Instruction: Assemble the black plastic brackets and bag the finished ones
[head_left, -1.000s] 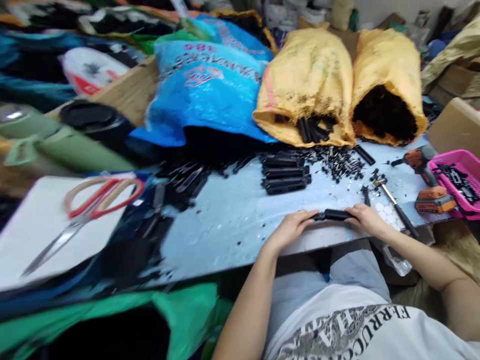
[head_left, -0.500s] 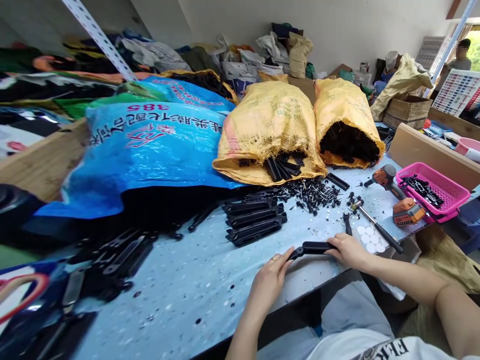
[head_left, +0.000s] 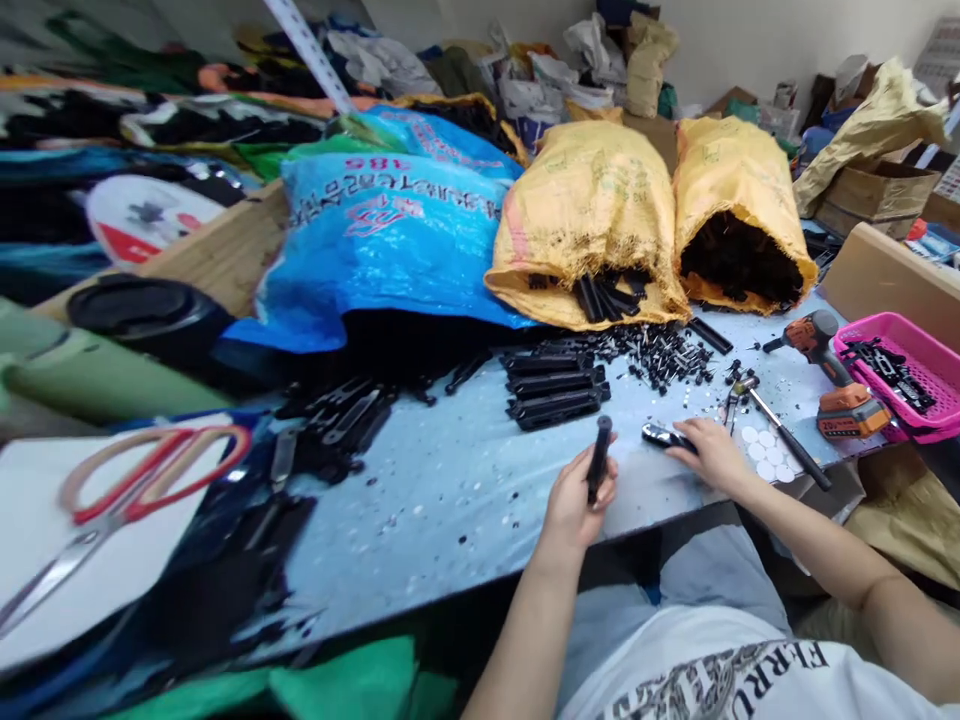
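My left hand (head_left: 576,500) is closed around a narrow black plastic bar (head_left: 600,455) that stands nearly upright above the table's front edge. To the right of it, my right hand (head_left: 709,455) grips a short, glossy black piece (head_left: 664,436) low over the blue tabletop; its exact kind is unclear. The two pieces are apart. Just beyond my hands lies a row of black plastic bars (head_left: 559,390). Loose black screws (head_left: 664,355) are heaped behind them. A hammer (head_left: 784,435) and several white discs (head_left: 765,455) lie right of my right hand.
An orange-and-black cordless drill (head_left: 851,400) and a pink basket (head_left: 926,350) of black parts sit at the right. Yellow sacks (head_left: 585,200) and a blue sack (head_left: 390,260) line the back. Red-handled scissors (head_left: 142,480) and more black parts (head_left: 341,425) are on the left.
The view has swung left. Before, both hands held the ends of one jointed-looking black part; now they are apart, each with a black piece, the left one's turned upright.
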